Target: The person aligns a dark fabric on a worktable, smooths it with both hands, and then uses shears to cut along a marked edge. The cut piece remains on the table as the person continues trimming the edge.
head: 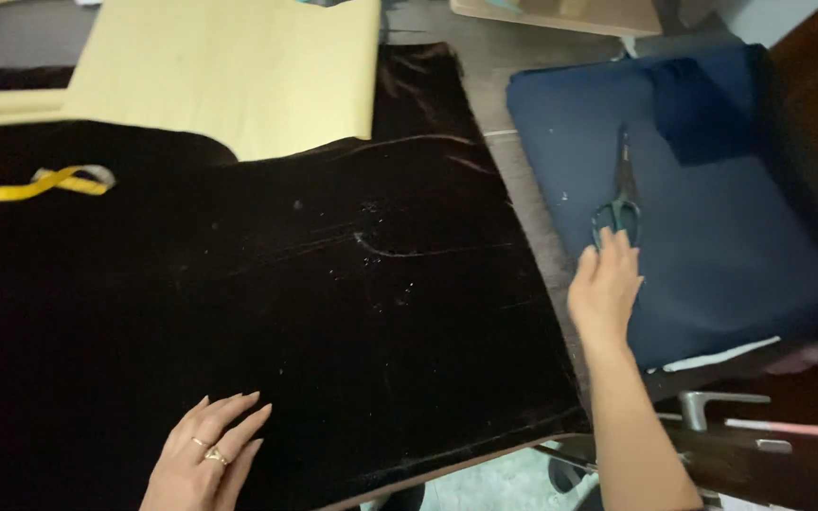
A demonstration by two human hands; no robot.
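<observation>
A large black velvet cloth (314,284) covers most of the table. My left hand (205,459), with rings on its fingers, lies flat on the cloth near its front edge, fingers slightly apart. My right hand (605,284) reaches to the right over a dark blue folded fabric (712,237). Its fingertips touch the green handles of a pair of scissors (620,189) that lies on the blue fabric with its blades pointing away. The hand has not closed around the handles.
A pale yellow paper sheet (239,71) lies over the cloth's far edge. A yellow tape measure (40,185) rests on the cloth at the left. A grey strip of table (523,180) separates the two fabrics. Chair parts (712,416) sit at the lower right.
</observation>
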